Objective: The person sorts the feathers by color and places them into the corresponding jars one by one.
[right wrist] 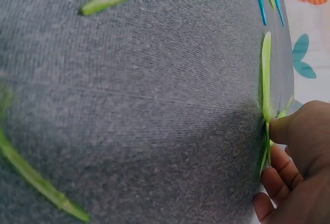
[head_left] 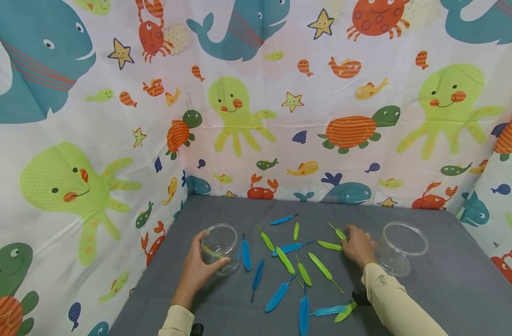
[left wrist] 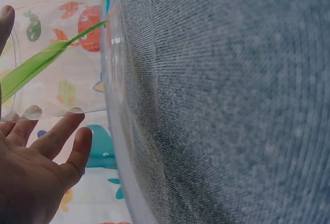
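Observation:
My left hand (head_left: 200, 265) grips a clear jar (head_left: 226, 238) at the left, thumb in front and fingers round its far side. Inside this jar leans a green feather (left wrist: 38, 66), seen through the wall in the left wrist view. At the right, my right hand (head_left: 358, 246) is low over the grey cloth, thumb and fingers pinching a green feather (right wrist: 266, 79) near its end. Another green feather (head_left: 339, 232) lies right at its fingertips. A second clear jar (head_left: 396, 261) stands just right of this hand.
Green and blue feathers lie scattered between the hands, among them a blue feather (head_left: 277, 297) and a green feather (head_left: 321, 266). Near the front edge, a blue feather (head_left: 329, 311) meets a green one. A sea-animal curtain (head_left: 302, 177) hangs behind and along both sides.

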Demonstrator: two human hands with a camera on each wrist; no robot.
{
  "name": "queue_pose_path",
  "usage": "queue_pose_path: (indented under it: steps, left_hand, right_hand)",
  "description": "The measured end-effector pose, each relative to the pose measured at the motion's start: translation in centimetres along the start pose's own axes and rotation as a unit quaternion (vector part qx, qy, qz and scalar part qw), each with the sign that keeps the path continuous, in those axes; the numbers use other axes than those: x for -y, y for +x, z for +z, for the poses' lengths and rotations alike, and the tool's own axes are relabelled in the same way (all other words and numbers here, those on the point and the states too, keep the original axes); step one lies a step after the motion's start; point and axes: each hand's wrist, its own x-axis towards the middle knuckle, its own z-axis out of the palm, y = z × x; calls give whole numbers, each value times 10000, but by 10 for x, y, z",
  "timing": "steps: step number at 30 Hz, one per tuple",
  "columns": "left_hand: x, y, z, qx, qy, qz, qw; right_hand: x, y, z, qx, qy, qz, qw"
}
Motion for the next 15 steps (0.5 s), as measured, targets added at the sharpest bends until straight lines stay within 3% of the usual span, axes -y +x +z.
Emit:
queue_pose_path:
  steps: [7, 15]
  left_hand:
    - [0, 0, -2, 27, -25, -18, 10000]
    - [-3, 0, -2, 75, -98, -27, 9999]
  right_hand:
    - [-2, 4, 2, 139, 37, 83, 9999]
    - [-2, 2, 6, -113, -81, 198, 9997]
